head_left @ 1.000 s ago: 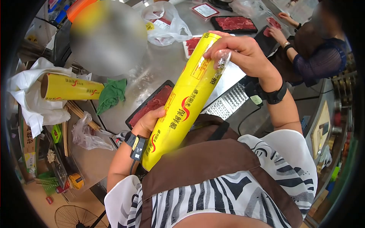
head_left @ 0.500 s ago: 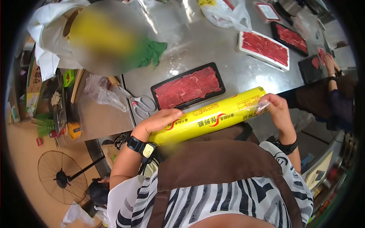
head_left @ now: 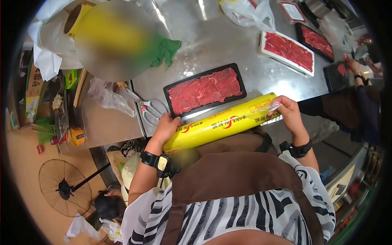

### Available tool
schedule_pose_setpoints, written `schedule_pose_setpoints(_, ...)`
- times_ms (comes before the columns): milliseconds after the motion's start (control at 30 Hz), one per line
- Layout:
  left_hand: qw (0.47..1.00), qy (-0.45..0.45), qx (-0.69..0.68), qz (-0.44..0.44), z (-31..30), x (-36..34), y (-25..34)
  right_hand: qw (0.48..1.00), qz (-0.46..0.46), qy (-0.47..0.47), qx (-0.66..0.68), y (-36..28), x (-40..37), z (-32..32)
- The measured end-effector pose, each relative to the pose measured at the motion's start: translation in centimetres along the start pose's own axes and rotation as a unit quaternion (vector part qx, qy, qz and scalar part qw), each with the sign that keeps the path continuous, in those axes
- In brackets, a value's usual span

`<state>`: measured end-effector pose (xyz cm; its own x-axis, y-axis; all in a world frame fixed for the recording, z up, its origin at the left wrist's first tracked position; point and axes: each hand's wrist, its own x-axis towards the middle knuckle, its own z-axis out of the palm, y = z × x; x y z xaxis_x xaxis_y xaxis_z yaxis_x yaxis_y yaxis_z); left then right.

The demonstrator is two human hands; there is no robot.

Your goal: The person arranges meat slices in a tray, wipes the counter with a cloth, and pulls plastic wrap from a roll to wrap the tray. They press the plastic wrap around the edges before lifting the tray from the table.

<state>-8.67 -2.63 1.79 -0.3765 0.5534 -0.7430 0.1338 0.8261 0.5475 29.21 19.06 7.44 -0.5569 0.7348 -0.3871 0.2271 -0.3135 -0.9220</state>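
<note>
A yellow roll of cling film lies across the table's near edge, against my apron. My left hand is closed at the roll's left end, thumb and fingers pressed together by the near-left corner of a black tray. The film in those fingers is hard to see. Over the roll's right end, my right hand pinches crumpled clear film. Sliced red meat fills the black tray just beyond the roll.
Scissors and a clear plastic bag lie left of the tray. Farther right are a white meat tray and another black one. A co-worker's hand handles meat at far right. A green cloth lies at the back.
My left hand has slid off the top of the roll to its left end, beside the tray corner. My right hand has shifted slightly left, still pinching the film.
</note>
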Motion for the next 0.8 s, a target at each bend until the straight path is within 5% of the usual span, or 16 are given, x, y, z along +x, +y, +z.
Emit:
schedule_pose_setpoints(67,0.99,-0.034,-0.117,0.071,0.4,1.4,-0.6,1.0,-0.01,0.002,0.029,0.7,0.8,-0.4)
schedule_pose_setpoints(233,0.98,-0.052,-0.135,0.137,0.9,1.6,3.5,0.999,-0.003,0.013,0.036,1.2,2.7,-0.8)
schedule_pose_setpoints(333,0.899,0.009,0.153,0.409,0.2,-0.6,5.2,0.999,-0.018,0.001,0.041,1.4,3.0,-1.3)
schedule_pose_setpoints(433,0.847,0.069,0.238,0.47,-0.6,-3.2,6.2,1.0,-0.008,0.015,0.02,1.1,3.0,-1.8)
schedule_pose_setpoints(700,0.847,0.064,0.182,0.495,-1.4,-3.0,3.6,0.997,0.049,-0.048,-0.04,-1.8,2.0,-2.6)
schedule_pose_setpoints(800,0.861,0.07,0.176,0.473,-0.8,-3.3,4.5,0.968,0.009,-0.197,-0.152,-6.1,1.5,-3.9)
